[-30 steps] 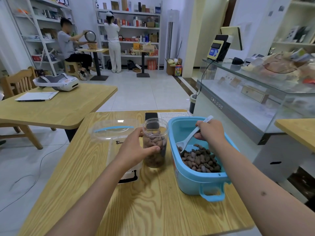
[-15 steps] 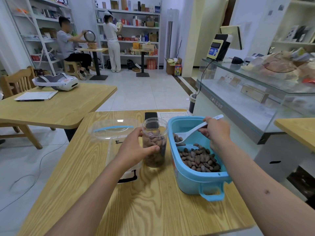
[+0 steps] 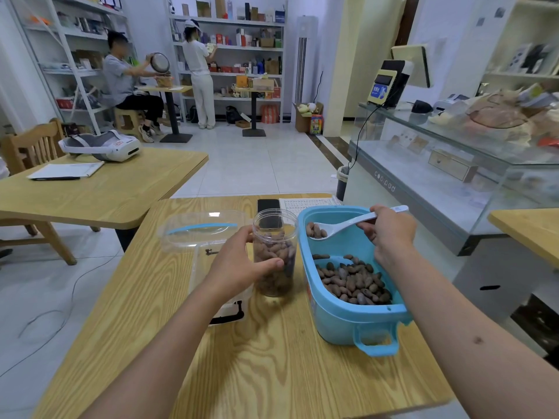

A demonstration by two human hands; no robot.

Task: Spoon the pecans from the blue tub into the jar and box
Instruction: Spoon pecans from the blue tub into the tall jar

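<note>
Pecans (image 3: 354,281) sit in blue tub (image 3: 348,322) on table (image 3: 272,367), few more on spoon (image 3: 341,226) over tub. My R hand (image 3: 390,231) pinches spoon handle; L hand (image 3: 239,267) grips jar (image 3: 274,231), box (image 3: 205,234) just behind.

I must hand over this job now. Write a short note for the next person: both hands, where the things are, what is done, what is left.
Left hand grips the jar, upright on the table, partly filled with pecans.
Right hand holds the white spoon, loaded with a few pecans, above the far end of the blue tub.
Many pecans remain in the tub.
The clear box stands left of the jar; no pecans visible in it.
Left: tip this spoonful into the jar, top it up, then fill the box.
</note>
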